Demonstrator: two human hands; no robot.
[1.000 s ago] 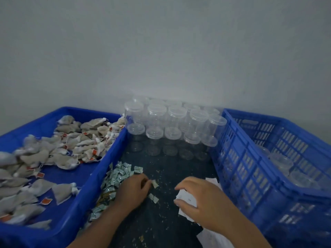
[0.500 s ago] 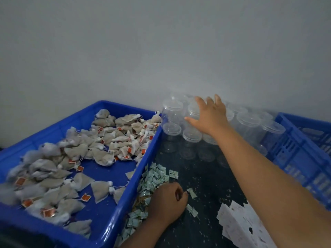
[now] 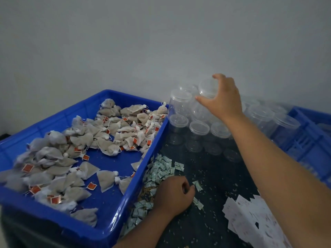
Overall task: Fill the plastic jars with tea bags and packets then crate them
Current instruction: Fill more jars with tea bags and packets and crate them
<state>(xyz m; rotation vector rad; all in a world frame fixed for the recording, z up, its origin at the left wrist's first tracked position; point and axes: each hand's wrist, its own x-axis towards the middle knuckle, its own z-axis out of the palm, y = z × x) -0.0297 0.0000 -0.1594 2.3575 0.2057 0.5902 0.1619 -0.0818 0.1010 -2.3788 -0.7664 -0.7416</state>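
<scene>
One clear jar (image 3: 207,88), tilted, sits clamped between the right hand (image 3: 223,102)'s curled fingers (image 3: 218,77).

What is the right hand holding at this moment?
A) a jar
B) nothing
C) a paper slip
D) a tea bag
A: the right hand grips a jar, thumb and forefinger curled round it.

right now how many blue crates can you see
2. A solid-walled blue crate sits at the left and holds loose tea bags. A slotted blue crate stands at the right edge, cut off by the frame. More may sit out of view.
</scene>
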